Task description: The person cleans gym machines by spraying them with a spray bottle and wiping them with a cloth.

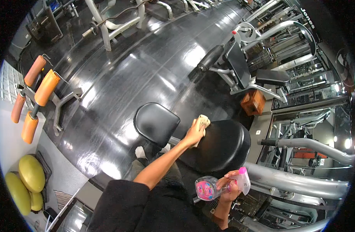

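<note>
My left hand is closed around a crumpled, light yellowish cloth. It presses the cloth against the edge of a large rounded black backrest pad. In my right hand is a clear spray bottle with a pink label and a white-and-pink trigger head. The bottle lies tilted on its side, just below the pad and apart from it, with my fingers wrapped round its neck. A black padded seat stands left of my left hand, above my feet.
Right of the pad runs a thick grey machine tube. A wooden box sits by another padded machine at upper right. Orange foam rollers stand at left, near green rounded pads. Shiny black flooring spreads ahead.
</note>
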`<move>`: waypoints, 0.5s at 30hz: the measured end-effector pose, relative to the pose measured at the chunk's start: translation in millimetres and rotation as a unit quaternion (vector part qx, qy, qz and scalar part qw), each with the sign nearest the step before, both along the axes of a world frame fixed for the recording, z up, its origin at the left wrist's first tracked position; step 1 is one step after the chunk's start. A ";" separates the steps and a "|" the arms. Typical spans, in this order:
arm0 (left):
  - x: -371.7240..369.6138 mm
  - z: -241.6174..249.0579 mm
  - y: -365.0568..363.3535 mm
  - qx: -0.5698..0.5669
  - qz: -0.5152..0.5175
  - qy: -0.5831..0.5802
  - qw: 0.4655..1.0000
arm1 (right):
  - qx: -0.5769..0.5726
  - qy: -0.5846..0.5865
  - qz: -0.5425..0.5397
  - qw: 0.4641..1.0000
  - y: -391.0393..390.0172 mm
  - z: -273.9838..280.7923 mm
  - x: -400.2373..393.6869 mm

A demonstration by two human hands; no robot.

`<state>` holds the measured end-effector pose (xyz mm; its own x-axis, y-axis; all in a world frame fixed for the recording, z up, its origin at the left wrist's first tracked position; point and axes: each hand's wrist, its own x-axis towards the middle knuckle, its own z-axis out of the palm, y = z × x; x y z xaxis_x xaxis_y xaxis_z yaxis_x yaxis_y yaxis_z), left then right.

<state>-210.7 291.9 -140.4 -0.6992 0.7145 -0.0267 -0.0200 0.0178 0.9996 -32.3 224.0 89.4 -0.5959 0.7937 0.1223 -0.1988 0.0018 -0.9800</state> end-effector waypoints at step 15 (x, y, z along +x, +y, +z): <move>35.5 2.5 -119.5 0.067 -0.066 0.005 0.996 | 0.033 -0.045 0.006 0.998 2.0 7.2 -3.8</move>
